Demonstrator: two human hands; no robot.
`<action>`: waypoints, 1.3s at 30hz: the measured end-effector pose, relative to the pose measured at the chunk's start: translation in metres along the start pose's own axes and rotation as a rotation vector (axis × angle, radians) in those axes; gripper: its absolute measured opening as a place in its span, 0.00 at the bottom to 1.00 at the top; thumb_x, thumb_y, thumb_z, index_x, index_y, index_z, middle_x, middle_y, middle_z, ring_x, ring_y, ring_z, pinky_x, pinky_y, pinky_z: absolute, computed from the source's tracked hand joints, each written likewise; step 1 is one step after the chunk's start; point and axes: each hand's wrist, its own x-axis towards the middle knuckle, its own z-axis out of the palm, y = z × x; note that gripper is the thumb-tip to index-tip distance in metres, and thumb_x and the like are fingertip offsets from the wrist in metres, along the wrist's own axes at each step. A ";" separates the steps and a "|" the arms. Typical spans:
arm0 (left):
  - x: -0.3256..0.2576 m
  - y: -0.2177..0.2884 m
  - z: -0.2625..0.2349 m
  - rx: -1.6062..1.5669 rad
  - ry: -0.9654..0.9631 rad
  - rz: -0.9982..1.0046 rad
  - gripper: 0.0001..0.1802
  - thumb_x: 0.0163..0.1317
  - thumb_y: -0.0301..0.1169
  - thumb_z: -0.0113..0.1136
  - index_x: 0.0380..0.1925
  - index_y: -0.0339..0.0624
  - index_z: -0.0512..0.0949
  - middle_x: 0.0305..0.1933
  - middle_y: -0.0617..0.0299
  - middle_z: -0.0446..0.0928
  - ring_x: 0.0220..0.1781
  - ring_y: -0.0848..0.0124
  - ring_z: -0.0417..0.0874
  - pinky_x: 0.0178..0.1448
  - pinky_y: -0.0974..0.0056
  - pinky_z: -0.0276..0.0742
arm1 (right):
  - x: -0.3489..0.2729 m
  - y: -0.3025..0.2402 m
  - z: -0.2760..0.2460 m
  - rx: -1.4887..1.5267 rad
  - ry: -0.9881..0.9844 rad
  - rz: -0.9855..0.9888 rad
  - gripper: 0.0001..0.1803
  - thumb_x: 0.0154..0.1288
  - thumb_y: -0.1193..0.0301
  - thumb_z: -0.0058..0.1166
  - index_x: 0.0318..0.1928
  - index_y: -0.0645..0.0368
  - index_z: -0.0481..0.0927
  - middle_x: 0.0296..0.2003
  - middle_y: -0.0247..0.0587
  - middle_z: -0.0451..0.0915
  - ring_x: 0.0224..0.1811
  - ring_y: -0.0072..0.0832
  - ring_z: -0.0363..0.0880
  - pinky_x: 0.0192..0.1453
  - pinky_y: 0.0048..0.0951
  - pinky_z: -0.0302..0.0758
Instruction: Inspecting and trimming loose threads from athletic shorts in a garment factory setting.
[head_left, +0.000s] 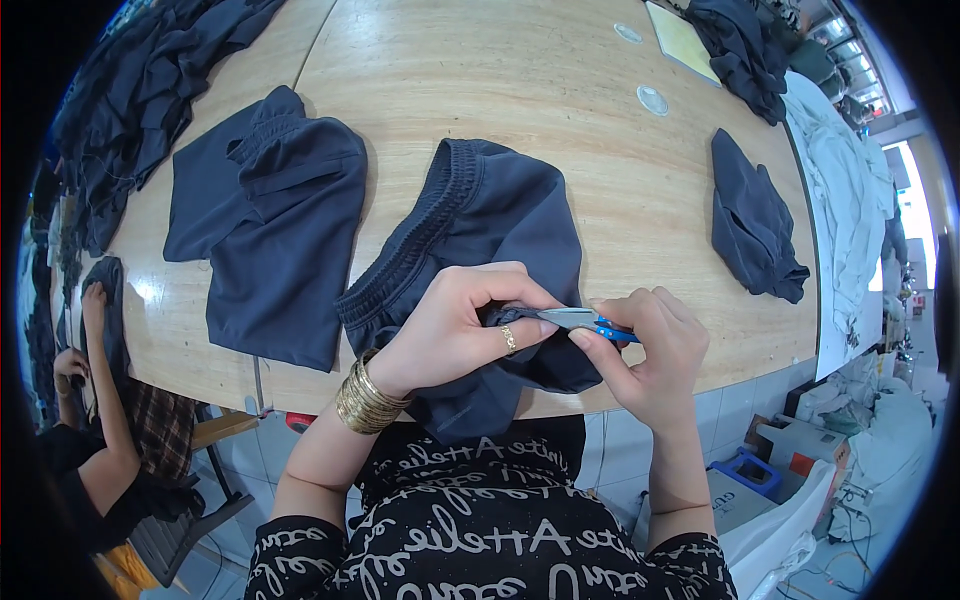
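Dark navy shorts with a gathered elastic waistband (430, 215) lie at the near edge of the table, partly hanging over it. My left hand (475, 320) pinches a bunched fold of their cloth between thumb and fingers. In my right hand (650, 350) is a pair of small blue-handled thread snips (580, 320), gripped between thumb and fingers. The metal blades point left and meet the pinched fold at my left thumb. Whether a thread lies between the blades is too small to tell.
Another navy garment (280, 230) lies to the left, and a folded navy piece (755, 220) to the right. Dark cloth (150, 90) is heaped at the far left. Pale fabric (835, 190) hangs beyond the right edge. A co-worker's arms (100, 360) handle dark cloth at the left.
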 end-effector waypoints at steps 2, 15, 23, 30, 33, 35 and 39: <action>0.000 0.000 -0.001 0.009 0.001 -0.001 0.08 0.54 0.24 0.62 0.36 0.36 0.81 0.25 0.66 0.73 0.27 0.79 0.69 0.32 0.73 0.65 | -0.001 0.000 -0.001 -0.006 -0.014 0.018 0.13 0.46 0.69 0.68 0.29 0.61 0.79 0.19 0.34 0.74 0.19 0.24 0.70 0.22 0.23 0.63; 0.001 0.001 0.003 0.037 -0.003 0.027 0.08 0.53 0.22 0.60 0.35 0.37 0.81 0.25 0.65 0.73 0.26 0.78 0.70 0.30 0.72 0.65 | 0.002 -0.002 0.005 0.001 0.038 -0.027 0.13 0.46 0.65 0.68 0.30 0.55 0.79 0.18 0.30 0.71 0.18 0.25 0.68 0.21 0.25 0.61; 0.001 0.000 0.005 0.055 0.022 0.057 0.08 0.53 0.22 0.60 0.34 0.37 0.81 0.24 0.64 0.73 0.26 0.77 0.70 0.29 0.72 0.65 | -0.001 -0.001 0.002 -0.020 0.005 -0.006 0.13 0.45 0.69 0.68 0.30 0.60 0.79 0.18 0.33 0.73 0.19 0.25 0.68 0.23 0.25 0.62; 0.001 -0.002 0.005 0.073 0.023 0.077 0.07 0.53 0.24 0.62 0.33 0.37 0.81 0.24 0.63 0.73 0.25 0.76 0.71 0.28 0.71 0.65 | 0.000 -0.002 0.002 -0.005 -0.011 -0.005 0.13 0.47 0.69 0.68 0.30 0.61 0.79 0.19 0.34 0.73 0.19 0.25 0.69 0.23 0.24 0.63; 0.003 -0.002 0.005 0.095 0.004 0.070 0.07 0.53 0.24 0.62 0.33 0.37 0.80 0.24 0.63 0.73 0.24 0.75 0.71 0.28 0.71 0.65 | -0.001 -0.001 0.002 -0.013 -0.004 -0.005 0.12 0.47 0.69 0.68 0.29 0.61 0.78 0.19 0.34 0.73 0.19 0.25 0.69 0.22 0.24 0.63; 0.002 -0.003 0.006 0.097 0.015 0.083 0.07 0.53 0.24 0.62 0.33 0.37 0.80 0.24 0.63 0.73 0.24 0.75 0.71 0.28 0.71 0.64 | -0.002 0.001 0.004 -0.011 0.031 -0.018 0.14 0.46 0.66 0.68 0.31 0.56 0.79 0.17 0.30 0.69 0.18 0.25 0.66 0.21 0.26 0.60; 0.002 -0.004 0.006 0.101 0.016 0.070 0.07 0.53 0.25 0.62 0.33 0.37 0.80 0.24 0.63 0.73 0.24 0.75 0.71 0.28 0.71 0.65 | -0.001 0.001 0.003 -0.022 0.028 -0.019 0.14 0.45 0.66 0.68 0.31 0.56 0.78 0.17 0.30 0.69 0.18 0.25 0.67 0.21 0.26 0.60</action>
